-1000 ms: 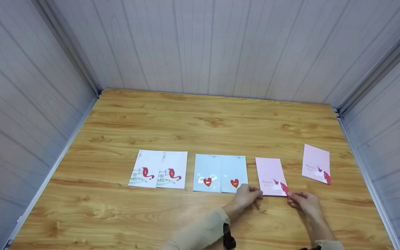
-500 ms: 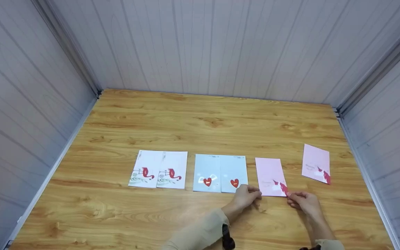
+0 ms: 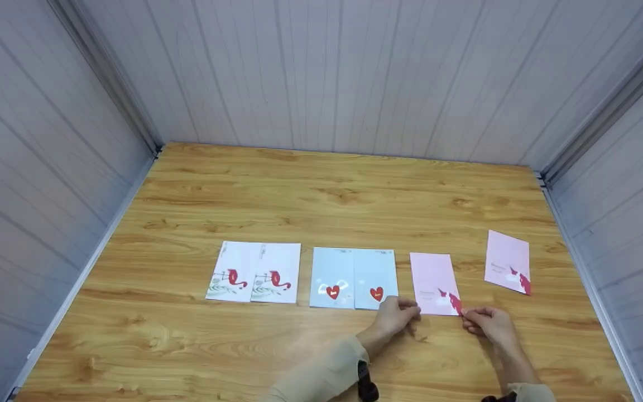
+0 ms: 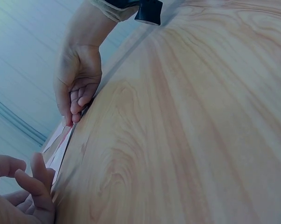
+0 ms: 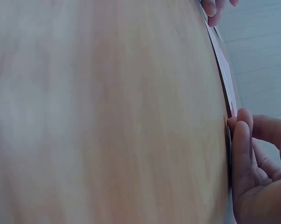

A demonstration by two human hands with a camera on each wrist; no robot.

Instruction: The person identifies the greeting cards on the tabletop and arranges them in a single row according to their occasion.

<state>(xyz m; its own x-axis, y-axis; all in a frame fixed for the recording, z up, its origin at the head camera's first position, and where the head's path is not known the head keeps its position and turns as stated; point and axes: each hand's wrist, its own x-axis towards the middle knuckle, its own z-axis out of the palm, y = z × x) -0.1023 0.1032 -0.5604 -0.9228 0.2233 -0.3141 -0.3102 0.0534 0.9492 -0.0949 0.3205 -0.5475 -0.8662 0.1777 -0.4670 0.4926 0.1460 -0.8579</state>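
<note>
A pink card (image 3: 433,279) with a darker pink unicorn print lies flat on the wooden table, right of the blue cards. At its lower left corner, my left hand (image 3: 394,315) pinches the edge between thumb and fingers. My right hand (image 3: 492,326) grips the lower right corner; in the right wrist view its thumb and index finger (image 5: 245,135) meet at the card's edge. A matching pink card (image 3: 505,262) lies apart, farther right and tilted. Beside my left hand are two light blue cards (image 3: 332,273) with red hearts, set edge to edge.
Two white cards (image 3: 235,271) with red flamingos lie side by side at the left end of the row. Pale panelled walls (image 3: 327,72) enclose the table (image 3: 299,190) at the back and both sides.
The pink card's lower edge has shifted very slightly left under my fingers. Both hands stay at its lower corners, and the other cards have not moved.
</note>
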